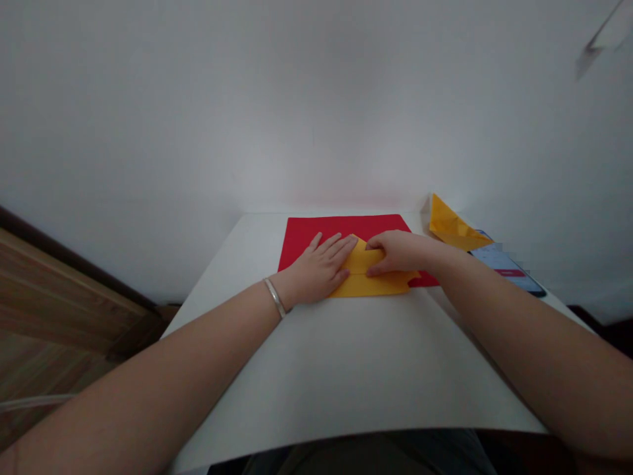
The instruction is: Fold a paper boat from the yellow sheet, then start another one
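A sheet of yellow paper [376, 285], partly folded with creases across it, lies on the table and overlaps a flat red sheet [346, 225]. My left hand [319, 269] rests flat over the yellow paper's left part, fingers stretched out and slightly spread. From the right, my right hand [398, 249] has thumb and fingers bent around a fold of the same paper. Part of the fold is hidden under those fingers.
A folded yellow paper piece [451, 226] stands at the back right, beside a phone [512, 272] with its screen lit. The white table [336, 376] meets a pale wall [316, 105] behind. Wooden panels [64, 303] stand at the left.
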Demonstrator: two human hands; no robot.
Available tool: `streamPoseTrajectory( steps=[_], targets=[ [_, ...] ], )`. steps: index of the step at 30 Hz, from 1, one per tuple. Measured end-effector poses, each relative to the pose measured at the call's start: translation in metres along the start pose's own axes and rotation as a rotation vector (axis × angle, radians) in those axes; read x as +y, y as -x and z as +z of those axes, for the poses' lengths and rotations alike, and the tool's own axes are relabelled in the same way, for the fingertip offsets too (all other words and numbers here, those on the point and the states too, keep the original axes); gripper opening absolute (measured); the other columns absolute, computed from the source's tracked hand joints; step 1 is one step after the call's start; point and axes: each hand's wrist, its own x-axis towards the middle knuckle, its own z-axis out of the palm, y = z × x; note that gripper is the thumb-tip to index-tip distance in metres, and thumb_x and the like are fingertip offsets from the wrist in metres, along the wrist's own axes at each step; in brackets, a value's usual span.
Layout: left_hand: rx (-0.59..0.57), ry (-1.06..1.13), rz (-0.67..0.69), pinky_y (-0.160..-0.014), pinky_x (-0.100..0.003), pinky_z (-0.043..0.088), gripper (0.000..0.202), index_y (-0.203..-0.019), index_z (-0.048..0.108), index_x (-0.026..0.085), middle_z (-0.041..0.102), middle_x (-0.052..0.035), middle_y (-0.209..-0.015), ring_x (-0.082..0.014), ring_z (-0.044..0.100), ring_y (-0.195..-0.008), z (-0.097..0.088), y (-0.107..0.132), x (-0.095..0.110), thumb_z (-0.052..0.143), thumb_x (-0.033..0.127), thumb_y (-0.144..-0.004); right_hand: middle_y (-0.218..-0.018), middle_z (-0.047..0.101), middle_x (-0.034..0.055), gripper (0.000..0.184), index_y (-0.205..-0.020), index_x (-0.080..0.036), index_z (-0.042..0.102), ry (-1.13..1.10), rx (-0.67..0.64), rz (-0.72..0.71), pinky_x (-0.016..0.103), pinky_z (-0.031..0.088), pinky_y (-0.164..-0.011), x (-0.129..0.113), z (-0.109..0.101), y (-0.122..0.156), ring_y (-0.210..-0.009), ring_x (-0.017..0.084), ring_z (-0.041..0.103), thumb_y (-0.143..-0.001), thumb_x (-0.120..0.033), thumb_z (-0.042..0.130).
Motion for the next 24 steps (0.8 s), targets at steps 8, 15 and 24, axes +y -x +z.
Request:
streamPoseTrajectory(
  steps=[8,15,24],
  targets=[
    [0.01,0.009,0.039,-0.113,-0.054,0.002,0.059,-0.149,0.011,0.022,0.012,-0.0052,-0.157,-0.0254,0.007,-0.144,0.002,0.0,-0.003,0.029,0.035,-0.094,-0.096,0.071,0.0109,0.047,-0.104,-0.02,0.07,0.046,-0.048,0.07,0.034,0.047,-0.07,0.0,-0.003,-0.003,-0.087,0.027,0.064,-0.068,-0.051,0.064],
    [0.035,-0.034,0.109,-0.113,-0.053,-0.003,0.057,-0.149,0.011,0.023,0.013,-0.0033,-0.156,-0.0232,0.002,-0.144,0.002,0.001,-0.003,0.03,0.035,-0.096,-0.083,0.071,0.0074,0.036,-0.088,-0.021,0.071,0.082,-0.114,0.135,0.028,0.038,-0.055,0.009,-0.006,-0.004,-0.073,0.022,0.063,-0.069,-0.05,0.062],
    [-0.129,0.013,0.247,-0.115,-0.048,0.004,0.049,-0.147,0.022,0.027,0.022,0.0013,-0.154,-0.0211,0.007,-0.144,-0.006,-0.002,-0.006,0.026,0.034,-0.099,-0.086,0.07,0.0087,0.037,-0.091,-0.022,0.07,0.093,-0.14,0.108,0.032,0.04,-0.058,0.024,-0.007,-0.001,-0.076,0.025,0.063,-0.067,-0.05,0.065]
  ],
)
